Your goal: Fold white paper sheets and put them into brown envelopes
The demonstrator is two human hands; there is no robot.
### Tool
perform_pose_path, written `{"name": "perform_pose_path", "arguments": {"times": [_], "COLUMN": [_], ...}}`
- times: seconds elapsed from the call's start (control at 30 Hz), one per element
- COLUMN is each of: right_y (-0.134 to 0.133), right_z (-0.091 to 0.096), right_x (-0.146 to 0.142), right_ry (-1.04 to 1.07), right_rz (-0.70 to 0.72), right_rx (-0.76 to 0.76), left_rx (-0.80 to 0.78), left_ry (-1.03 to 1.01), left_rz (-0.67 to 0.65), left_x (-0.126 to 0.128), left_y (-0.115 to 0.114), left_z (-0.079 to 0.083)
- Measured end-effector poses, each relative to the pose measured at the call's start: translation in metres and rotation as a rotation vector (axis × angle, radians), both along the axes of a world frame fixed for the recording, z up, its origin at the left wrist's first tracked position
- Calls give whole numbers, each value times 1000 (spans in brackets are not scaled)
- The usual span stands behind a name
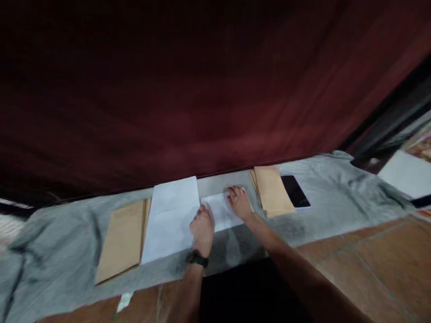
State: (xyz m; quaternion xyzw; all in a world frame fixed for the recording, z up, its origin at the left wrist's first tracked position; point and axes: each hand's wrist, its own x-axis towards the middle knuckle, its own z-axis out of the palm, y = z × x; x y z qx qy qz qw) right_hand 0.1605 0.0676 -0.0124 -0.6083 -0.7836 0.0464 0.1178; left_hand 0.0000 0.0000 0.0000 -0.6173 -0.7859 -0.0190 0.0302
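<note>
A small white sheet of paper (220, 214), seemingly folded, lies on the grey cloth between my hands. My left hand (202, 225), with a dark watch (197, 259) on its wrist, is closed at the sheet's left edge, its fingers curled and its fingertips partly hidden. On the sheet's right part rests my right hand (239, 202), fingers a little apart and pressing down. Larger white sheets (171, 220) lie just left of my left hand. To the right of my right hand is a pile of small brown envelopes (274, 190).
Bigger brown envelopes (123, 237) are stacked left of the white sheets. A dark-screened phone or tablet (295, 191) touches the small envelopes. The grey cloth (332, 197) covers a long low surface, backed by a dark red curtain (215, 112). Tiled floor (373, 260) runs along the front.
</note>
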Motion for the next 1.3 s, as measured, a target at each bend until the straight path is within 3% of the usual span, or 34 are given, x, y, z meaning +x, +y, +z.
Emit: {"name": "perform_pose_path", "arguments": {"times": [0.43,0.73,0.93,1.17,1.3], "right_y": [31,30,3,-45,-49], "right_z": [12,10,5,-29,-35], "right_x": [17,27,19,1,2], "right_ry": [-37,-20,22,53,13], "right_rz": [42,62,74,103,114], "right_rx": [-70,-53,46,148,140], "left_rx": [-5,0,23,98,205], "left_ry": [-10,-26,-8,14,-83], "left_rz": [-14,3,-11,-90,-304], "left_x": [2,6,9,10,33], "left_y": [2,4,5,0,-1], "left_z": [3,3,-2,1,-6]}}
